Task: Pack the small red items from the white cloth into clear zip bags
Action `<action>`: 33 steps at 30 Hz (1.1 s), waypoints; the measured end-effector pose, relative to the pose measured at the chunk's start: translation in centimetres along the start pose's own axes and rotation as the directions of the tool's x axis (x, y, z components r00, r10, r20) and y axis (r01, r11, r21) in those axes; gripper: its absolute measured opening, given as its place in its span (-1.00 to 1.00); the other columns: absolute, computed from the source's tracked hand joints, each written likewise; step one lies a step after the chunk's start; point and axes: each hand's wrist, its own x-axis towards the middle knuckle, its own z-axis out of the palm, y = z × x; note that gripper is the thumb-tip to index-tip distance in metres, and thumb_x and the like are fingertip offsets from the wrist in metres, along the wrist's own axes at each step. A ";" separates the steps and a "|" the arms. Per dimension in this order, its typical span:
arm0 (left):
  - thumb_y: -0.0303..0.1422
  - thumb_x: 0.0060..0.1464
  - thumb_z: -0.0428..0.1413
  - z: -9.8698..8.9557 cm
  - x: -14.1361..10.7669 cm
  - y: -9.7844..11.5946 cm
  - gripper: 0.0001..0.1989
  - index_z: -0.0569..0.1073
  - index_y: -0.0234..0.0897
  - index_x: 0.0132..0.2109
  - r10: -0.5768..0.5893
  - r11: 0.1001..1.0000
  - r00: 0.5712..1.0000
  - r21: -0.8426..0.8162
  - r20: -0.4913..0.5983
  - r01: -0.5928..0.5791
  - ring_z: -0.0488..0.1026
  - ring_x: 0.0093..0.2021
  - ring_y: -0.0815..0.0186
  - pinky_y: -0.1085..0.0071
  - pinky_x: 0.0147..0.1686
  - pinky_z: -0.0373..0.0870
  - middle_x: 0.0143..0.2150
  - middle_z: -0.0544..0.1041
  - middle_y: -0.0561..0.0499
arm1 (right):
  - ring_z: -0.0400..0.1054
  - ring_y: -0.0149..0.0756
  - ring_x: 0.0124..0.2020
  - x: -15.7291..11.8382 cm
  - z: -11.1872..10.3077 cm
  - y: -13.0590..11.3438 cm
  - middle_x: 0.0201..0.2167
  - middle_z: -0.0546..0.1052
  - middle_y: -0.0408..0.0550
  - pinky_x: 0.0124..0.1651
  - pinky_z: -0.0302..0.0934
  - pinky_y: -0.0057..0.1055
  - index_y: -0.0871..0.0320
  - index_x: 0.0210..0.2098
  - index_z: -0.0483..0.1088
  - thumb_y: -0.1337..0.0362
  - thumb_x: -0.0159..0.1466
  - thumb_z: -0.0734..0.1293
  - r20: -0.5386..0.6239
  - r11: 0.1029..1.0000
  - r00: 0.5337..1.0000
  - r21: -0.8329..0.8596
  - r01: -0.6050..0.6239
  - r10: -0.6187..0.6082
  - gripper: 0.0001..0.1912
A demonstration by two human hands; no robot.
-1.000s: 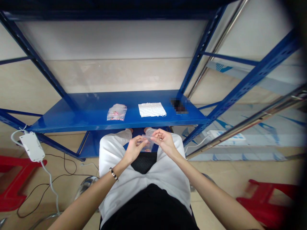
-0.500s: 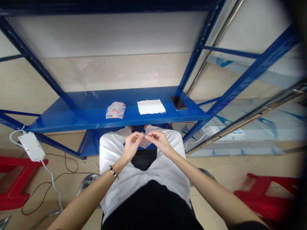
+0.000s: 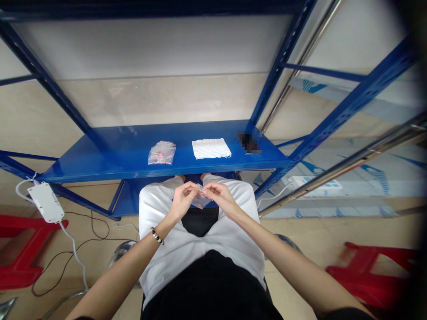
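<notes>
small clear bag (image 3: 201, 201): contents unreadable | dark object (image 3: 248, 143): pixelated | red stool (image 3: 363, 278): blurred

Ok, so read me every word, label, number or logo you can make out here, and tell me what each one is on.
No words or numbers can be read.
Blue printing on the plastic sheet: too blurred to read.
Blue marks on the white power strip: too small to read.
Small clear bag between the left hand and right hand: no readable print.
Zip bag on the blue shelf: no readable print.
</notes>
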 end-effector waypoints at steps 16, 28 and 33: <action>-0.15 0.11 0.17 -0.3 0.7 -1.5 -0.70 0.47 -0.33 -0.36 0.023 1.000 0.996 0.011 0.091 -0.024 0.50 -0.40 0.32 0.41 -0.28 0.42 -0.44 0.55 -0.02 | 0.35 -0.39 -0.45 0.2 0.0 0.1 -0.49 0.50 -0.11 -0.34 0.22 -0.44 0.19 -0.41 0.45 0.10 0.20 0.41 0.080 0.995 0.995 0.076 -0.069 0.063 -0.74; -0.20 0.11 0.19 -0.5 0.7 -0.3 -0.74 0.54 -0.35 -0.32 0.076 0.997 0.997 0.000 0.032 -0.076 0.54 -0.33 0.24 0.36 -0.22 0.43 -0.38 0.60 -0.07 | 0.30 -0.40 -0.45 1.0 -1.3 -0.3 -0.48 0.49 -0.11 -0.35 0.17 -0.45 0.22 -0.39 0.49 0.14 0.17 0.42 0.065 0.999 0.997 0.011 -0.037 0.036 -0.77; -0.15 0.12 0.17 -1.8 1.3 -0.2 -0.69 0.54 -0.36 -0.27 0.056 0.998 0.998 -0.018 -0.040 -0.057 0.56 -0.33 0.21 0.30 -0.23 0.47 -0.31 0.62 -0.13 | 0.25 -0.42 -0.51 0.8 -2.3 -0.1 -0.52 0.43 -0.15 -0.43 0.12 -0.47 0.19 -0.37 0.48 0.10 0.13 0.44 -0.024 0.998 0.998 0.029 -0.063 0.063 -0.74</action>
